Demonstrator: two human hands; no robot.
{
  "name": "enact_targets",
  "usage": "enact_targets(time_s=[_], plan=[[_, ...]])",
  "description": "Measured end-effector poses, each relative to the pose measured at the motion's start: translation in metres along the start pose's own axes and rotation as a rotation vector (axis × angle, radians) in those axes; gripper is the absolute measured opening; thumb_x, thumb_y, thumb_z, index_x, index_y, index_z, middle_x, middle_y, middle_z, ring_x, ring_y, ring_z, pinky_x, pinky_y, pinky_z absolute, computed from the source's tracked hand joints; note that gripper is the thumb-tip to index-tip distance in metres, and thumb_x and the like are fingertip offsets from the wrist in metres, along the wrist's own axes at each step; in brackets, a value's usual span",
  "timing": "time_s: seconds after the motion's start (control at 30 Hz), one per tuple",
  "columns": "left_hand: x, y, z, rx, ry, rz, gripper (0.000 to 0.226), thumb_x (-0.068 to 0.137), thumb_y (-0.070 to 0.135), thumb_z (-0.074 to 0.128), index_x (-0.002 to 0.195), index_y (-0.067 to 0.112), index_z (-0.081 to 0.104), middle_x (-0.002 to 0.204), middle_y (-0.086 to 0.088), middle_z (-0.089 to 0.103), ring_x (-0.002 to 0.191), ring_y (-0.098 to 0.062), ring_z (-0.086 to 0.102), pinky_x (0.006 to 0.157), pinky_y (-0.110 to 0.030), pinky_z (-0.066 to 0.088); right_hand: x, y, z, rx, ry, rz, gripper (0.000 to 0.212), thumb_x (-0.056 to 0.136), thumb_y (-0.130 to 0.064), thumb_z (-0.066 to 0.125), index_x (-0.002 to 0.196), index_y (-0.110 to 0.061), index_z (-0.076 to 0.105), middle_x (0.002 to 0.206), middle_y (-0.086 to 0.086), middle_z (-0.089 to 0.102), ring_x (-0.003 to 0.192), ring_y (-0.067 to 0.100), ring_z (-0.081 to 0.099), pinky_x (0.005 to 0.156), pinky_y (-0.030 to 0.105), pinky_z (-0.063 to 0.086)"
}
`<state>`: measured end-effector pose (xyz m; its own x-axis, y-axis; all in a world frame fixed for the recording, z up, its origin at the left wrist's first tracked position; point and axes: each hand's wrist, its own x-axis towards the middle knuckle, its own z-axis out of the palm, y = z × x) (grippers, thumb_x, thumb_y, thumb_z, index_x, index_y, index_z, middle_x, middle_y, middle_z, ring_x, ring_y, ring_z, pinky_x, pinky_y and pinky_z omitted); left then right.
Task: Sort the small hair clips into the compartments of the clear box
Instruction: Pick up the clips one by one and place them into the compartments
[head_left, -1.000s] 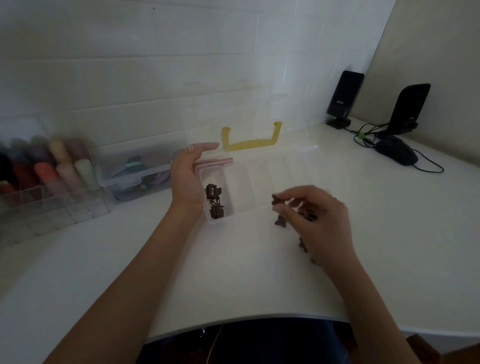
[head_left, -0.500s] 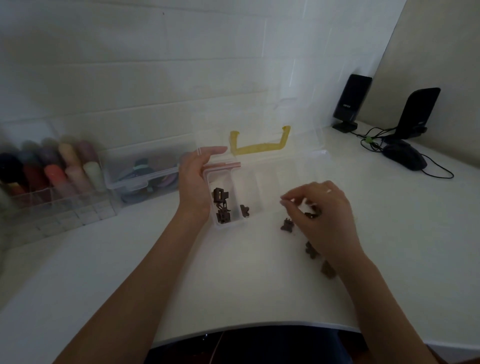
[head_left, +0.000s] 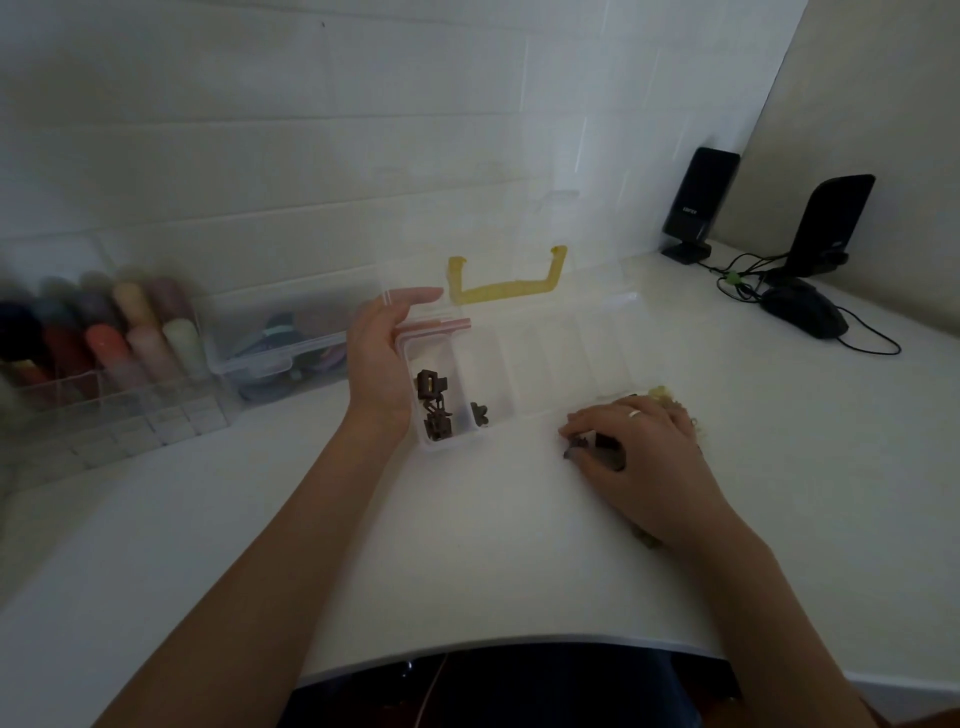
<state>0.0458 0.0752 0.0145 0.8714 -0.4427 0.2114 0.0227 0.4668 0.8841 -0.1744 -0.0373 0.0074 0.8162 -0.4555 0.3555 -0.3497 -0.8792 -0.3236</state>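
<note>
The clear box (head_left: 540, 358) lies open on the white desk, its lid with a yellow handle (head_left: 506, 283) propped against the wall. My left hand (head_left: 382, 358) rests flat against the box's left end. Several brown hair clips (head_left: 434, 408) sit in the leftmost compartment, and one brown clip (head_left: 479, 413) lies in the compartment beside it. My right hand (head_left: 631, 447) presses down on the desk in front of the box, fingers curled over dark clips (head_left: 582, 448). Pale yellow clips (head_left: 660, 392) peek out behind that hand.
A clear organiser with coloured rolls (head_left: 98, 343) and a clear tub (head_left: 280, 343) stand at the left by the wall. Two black speakers (head_left: 698, 205) and a black mouse (head_left: 805, 314) with cables sit at the back right. The desk's front edge (head_left: 519, 642) curves near my body.
My right hand dropped a brown clip into the second compartment, then moved right and down onto the loose clips on the desk. My left hand stayed at the box.
</note>
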Motion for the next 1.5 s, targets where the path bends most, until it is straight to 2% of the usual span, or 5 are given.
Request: enact_targets(time_s=[0.23, 0.43, 0.67, 0.9, 1.5], plan=[[0.003, -0.003, -0.001, 0.002, -0.014, 0.021, 0.03, 0.064, 0.037, 0.06, 0.077, 0.017, 0.078, 0.121, -0.031, 0.055, 0.121, -0.047, 0.052, 0.109, -0.061, 0.035, -0.001, -0.006, -0.006, 0.305, 0.142, -0.038, 0.018, 0.075, -0.012, 0.076, 0.089, -0.023, 0.073, 0.084, -0.019, 0.062, 0.088, -0.001, 0.052, 0.077, 0.001, 0.035], [0.005, -0.007, -0.003, 0.017, -0.028, 0.026, 0.03, 0.068, 0.038, 0.058, 0.078, 0.019, 0.078, 0.118, -0.024, 0.06, 0.121, -0.046, 0.052, 0.109, -0.061, 0.034, 0.001, -0.016, -0.012, 0.445, 0.272, -0.085, 0.023, 0.078, -0.019, 0.075, 0.092, -0.035, 0.068, 0.085, -0.025, 0.065, 0.089, -0.001, 0.058, 0.075, 0.012, 0.044], [0.009, -0.009, -0.008, 0.014, -0.048, -0.008, 0.031, 0.073, 0.039, 0.059, 0.084, 0.017, 0.078, 0.119, -0.026, 0.059, 0.121, -0.047, 0.052, 0.109, -0.062, 0.034, 0.034, -0.021, -0.005, 0.194, 0.239, -0.174, 0.029, 0.083, -0.031, 0.068, 0.111, -0.036, 0.067, 0.129, -0.014, 0.054, 0.122, 0.013, 0.044, 0.096, 0.031, 0.026], [0.014, -0.013, -0.01, -0.002, -0.034, 0.021, 0.029, 0.074, 0.034, 0.058, 0.083, 0.016, 0.078, 0.11, -0.016, 0.064, 0.121, -0.047, 0.053, 0.11, -0.061, 0.033, -0.004, 0.0, -0.014, 0.252, 0.256, -0.024, 0.017, 0.082, -0.041, 0.062, 0.095, -0.032, 0.069, 0.093, -0.018, 0.064, 0.093, 0.003, 0.05, 0.084, 0.04, 0.046], [0.016, -0.005, -0.016, -0.09, 0.032, -0.052, 0.022, 0.079, 0.025, 0.059, 0.082, 0.013, 0.077, 0.092, -0.007, 0.063, 0.118, -0.048, 0.052, 0.11, -0.059, 0.036, -0.002, 0.016, 0.005, -0.299, 0.022, 0.091, 0.047, 0.087, -0.057, 0.047, 0.122, -0.027, 0.053, 0.128, -0.006, 0.054, 0.126, 0.017, 0.039, 0.099, 0.033, 0.016]])
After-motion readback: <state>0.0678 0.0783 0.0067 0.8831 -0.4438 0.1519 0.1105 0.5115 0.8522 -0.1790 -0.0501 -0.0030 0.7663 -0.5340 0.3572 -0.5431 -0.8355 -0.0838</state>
